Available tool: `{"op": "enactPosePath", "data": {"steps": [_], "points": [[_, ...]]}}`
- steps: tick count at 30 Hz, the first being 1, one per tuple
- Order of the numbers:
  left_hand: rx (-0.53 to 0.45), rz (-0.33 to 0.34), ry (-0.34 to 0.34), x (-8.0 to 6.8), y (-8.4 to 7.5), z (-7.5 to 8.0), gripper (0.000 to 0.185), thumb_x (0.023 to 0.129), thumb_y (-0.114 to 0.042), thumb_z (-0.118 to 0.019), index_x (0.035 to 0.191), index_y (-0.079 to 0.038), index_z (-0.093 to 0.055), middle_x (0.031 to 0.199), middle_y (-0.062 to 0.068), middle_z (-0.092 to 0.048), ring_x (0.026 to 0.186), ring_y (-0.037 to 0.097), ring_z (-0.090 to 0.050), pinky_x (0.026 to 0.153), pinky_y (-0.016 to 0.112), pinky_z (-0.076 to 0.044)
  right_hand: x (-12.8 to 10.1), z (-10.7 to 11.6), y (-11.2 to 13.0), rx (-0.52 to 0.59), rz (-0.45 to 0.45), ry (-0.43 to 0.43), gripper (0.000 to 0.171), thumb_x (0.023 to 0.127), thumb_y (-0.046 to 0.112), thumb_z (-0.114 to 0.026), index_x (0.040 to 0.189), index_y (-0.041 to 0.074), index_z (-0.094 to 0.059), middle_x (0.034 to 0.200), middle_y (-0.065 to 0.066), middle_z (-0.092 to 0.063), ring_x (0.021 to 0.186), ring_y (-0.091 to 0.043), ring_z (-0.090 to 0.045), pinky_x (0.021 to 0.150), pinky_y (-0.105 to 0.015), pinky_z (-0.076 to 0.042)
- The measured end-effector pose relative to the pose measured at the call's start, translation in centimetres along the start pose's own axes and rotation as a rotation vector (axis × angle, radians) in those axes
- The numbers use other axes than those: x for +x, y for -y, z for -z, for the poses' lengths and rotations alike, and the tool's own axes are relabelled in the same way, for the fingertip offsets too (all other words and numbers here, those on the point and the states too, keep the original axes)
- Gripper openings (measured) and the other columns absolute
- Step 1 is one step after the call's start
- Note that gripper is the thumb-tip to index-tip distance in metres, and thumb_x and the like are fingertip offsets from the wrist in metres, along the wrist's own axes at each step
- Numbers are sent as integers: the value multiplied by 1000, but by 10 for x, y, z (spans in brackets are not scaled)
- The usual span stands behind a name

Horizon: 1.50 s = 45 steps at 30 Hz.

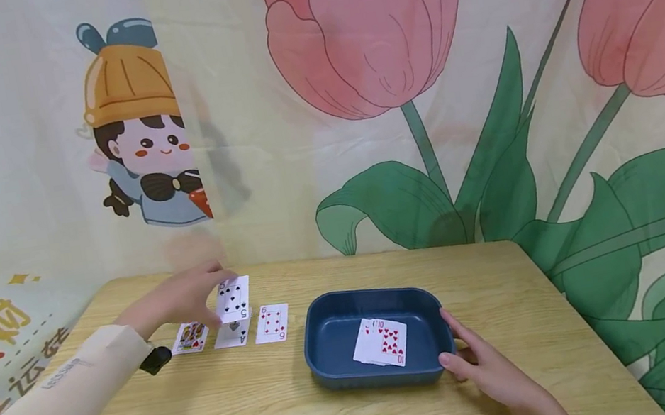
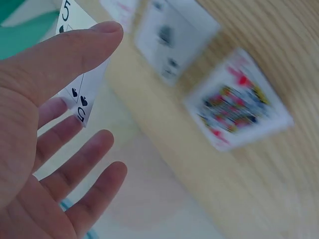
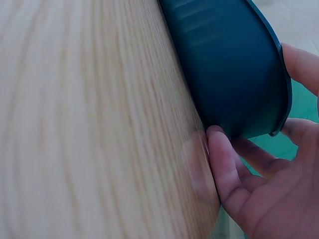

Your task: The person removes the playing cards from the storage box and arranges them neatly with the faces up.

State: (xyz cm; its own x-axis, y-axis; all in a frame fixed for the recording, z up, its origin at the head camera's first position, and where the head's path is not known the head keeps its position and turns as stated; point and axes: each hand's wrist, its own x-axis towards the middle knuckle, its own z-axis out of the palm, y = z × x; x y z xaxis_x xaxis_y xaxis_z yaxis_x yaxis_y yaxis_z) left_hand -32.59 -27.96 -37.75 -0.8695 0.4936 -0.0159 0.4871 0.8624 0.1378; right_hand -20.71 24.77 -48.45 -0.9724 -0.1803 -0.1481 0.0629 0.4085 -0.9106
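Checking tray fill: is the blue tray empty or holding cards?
Holding cards: the blue tray has a few cards lying face up inside, a ten of hearts on top.

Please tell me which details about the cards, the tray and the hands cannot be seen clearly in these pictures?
- Cards in the blue tray: only the ten of hearts reads in the head view; it covers those beneath, so their count is unclear.
- Ace: partly hidden by the five of spades in the left hand.
- Face card: blurred in the left wrist view, too small in the head view.
- Right hand: fingertips hidden behind the tray wall.
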Motion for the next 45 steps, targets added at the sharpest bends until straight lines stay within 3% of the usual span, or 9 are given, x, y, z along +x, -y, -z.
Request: {"op": "enactPosePath", "data": {"steps": [9, 26, 30, 37, 45], "points": [[17, 81, 66, -24, 43, -8, 85, 74, -31, -99, 146, -4, -61, 134, 18, -58, 111, 35, -62, 96, 63, -53, 2, 1, -3, -32, 24, 2, 79, 103, 42, -70, 168, 41, -26, 167, -18, -35, 118, -27, -64, 89, -37, -59], [6, 109, 115, -51, 104, -25, 87, 66, -24, -101, 142, -2, -64, 133, 24, -57, 112, 42, -61, 99, 70, -48, 3, -1, -5, -33, 13, -2, 79, 102, 44, -71, 167, 44, -27, 167, -18, -35, 118, -27, -64, 87, -34, -58], [21, 109, 118, -58, 112, -27, 85, 65, -22, -101, 139, -3, -65, 131, 22, -57, 110, 41, -61, 97, 70, -49, 2, -1, -4, -28, 16, -2, 80, 102, 43, -71, 168, 41, -27, 167, -18, -35, 116, -26, -64, 86, -34, -58], [5, 186, 175, -70, 115, -25, 82, 69, -18, -99, 141, -6, -64, 135, 26, -56, 113, 47, -59, 96, 73, -48, 3, -2, -2, -16, -29, -22, 80, 100, 47, -73, 166, 45, -29, 166, -16, -36, 113, -25, -63, 88, -36, -57], [13, 197, 164, -75, 119, -28, 83, 68, -17, -100, 142, -6, -64, 138, 29, -54, 117, 50, -58, 96, 74, -47, 3, -2, -2, -8, -31, -19, 80, 100, 46, -73, 167, 45, -29, 166, -16, -36, 115, -26, -63, 87, -34, -57]]}}
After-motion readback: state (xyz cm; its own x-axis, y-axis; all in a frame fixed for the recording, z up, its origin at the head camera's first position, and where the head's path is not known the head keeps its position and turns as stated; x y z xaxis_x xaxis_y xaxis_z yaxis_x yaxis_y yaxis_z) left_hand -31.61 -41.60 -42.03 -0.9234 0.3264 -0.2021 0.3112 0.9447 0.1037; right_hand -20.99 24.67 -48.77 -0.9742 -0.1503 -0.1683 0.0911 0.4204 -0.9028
